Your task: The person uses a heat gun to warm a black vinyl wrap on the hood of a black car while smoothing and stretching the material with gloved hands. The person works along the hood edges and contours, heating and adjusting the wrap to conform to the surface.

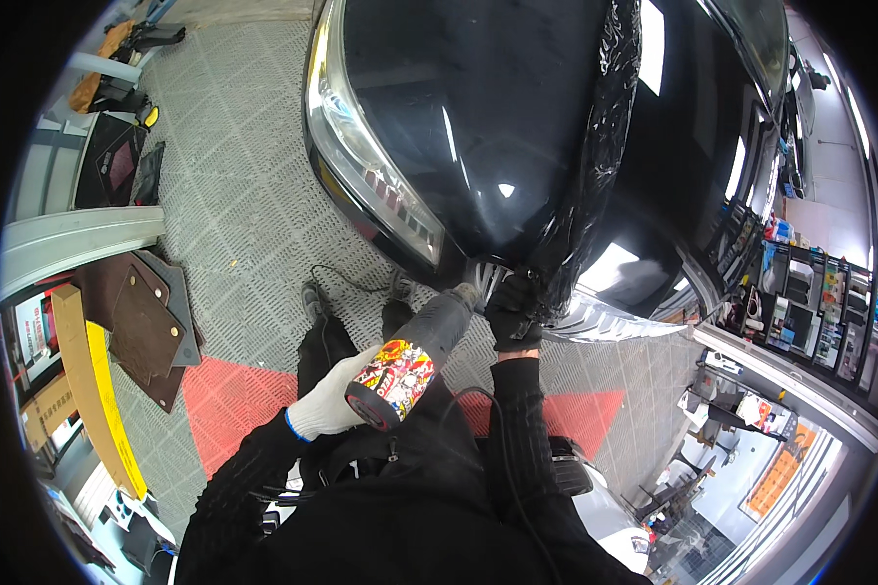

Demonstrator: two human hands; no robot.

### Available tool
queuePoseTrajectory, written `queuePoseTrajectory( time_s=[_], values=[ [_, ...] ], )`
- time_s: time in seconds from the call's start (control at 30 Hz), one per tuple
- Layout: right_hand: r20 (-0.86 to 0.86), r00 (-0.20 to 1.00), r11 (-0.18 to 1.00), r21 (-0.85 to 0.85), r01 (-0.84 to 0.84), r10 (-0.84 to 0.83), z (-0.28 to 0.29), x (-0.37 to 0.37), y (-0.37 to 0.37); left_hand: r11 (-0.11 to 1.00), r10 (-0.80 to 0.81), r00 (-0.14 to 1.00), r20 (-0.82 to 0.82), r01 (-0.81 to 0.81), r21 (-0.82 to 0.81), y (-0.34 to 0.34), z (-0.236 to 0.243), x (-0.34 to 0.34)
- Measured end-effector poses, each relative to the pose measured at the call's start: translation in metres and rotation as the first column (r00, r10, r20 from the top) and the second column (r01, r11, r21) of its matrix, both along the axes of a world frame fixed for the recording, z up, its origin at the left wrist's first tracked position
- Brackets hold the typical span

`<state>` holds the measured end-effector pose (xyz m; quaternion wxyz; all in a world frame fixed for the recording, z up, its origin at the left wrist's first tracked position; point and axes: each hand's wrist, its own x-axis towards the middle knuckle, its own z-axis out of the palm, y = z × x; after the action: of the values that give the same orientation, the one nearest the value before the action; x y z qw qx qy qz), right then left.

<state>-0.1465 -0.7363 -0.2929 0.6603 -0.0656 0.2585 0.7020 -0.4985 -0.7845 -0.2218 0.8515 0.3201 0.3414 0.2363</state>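
Right hand [513, 314] blends into black film [607, 136], its fingers impossible to read! Left hand [330, 402] grips the gun [408, 363], fingertips hidden, long axis slanting forward-right, nozzle [468, 294] beside the car [468, 117].

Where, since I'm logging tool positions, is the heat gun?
In the head view, the heat gun is below-left of centre, in the left hand, its nozzle beside the right hand.
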Motion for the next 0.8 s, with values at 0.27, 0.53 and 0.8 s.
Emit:
queuePoseTrajectory(
  time_s=[0.27,0.53,0.8],
  values=[
    [-0.189,-0.982,0.969,-0.245,0.028,-0.02,-0.026,-0.028,-0.019,0.994,-0.028,0.998,-0.049,0.023,-0.106,0.005,0.005,-0.01],
    [0.933,-0.237,0.894,-0.151,0.421,0.27,0.033,-0.062,-0.006,0.97,0.004,0.999,0.053,0.009,-0.244,0.024,-0.001,-0.021],
    [0.965,-0.12,0.777,-0.112,0.62,0.234,0.005,-0.051,0.022,0.995,-0.089,0.996,-0.024,0.09,0.041,0.035,-0.009,-0.024]
  ],
)
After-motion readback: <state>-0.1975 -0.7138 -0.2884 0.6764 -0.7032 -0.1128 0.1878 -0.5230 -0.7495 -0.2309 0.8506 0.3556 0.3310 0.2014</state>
